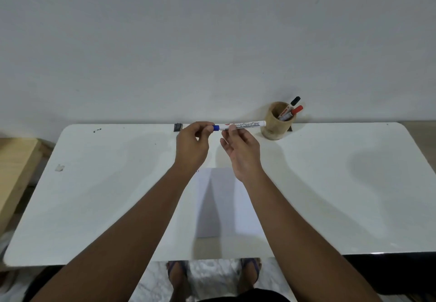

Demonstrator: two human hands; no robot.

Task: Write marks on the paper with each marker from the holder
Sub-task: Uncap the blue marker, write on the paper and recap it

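A white marker with a blue cap (245, 124) is held level above the table's far edge. My left hand (192, 146) pinches its blue cap end. My right hand (243, 153) grips the white barrel from below with thumb and forefinger, the other fingers spread. A white sheet of paper (226, 205) lies on the table under my forearms, near the front edge. A round wooden holder (277, 122) stands at the back right of the hands, with a black-capped marker (291, 105) and a red-capped marker (295, 111) leaning in it.
The white table (94, 195) has rounded corners and stands against a plain wall. A small dark clip (178, 127) sits at its far edge. A wooden board (14, 171) lies to the left. My feet in sandals (212, 275) show below the front edge.
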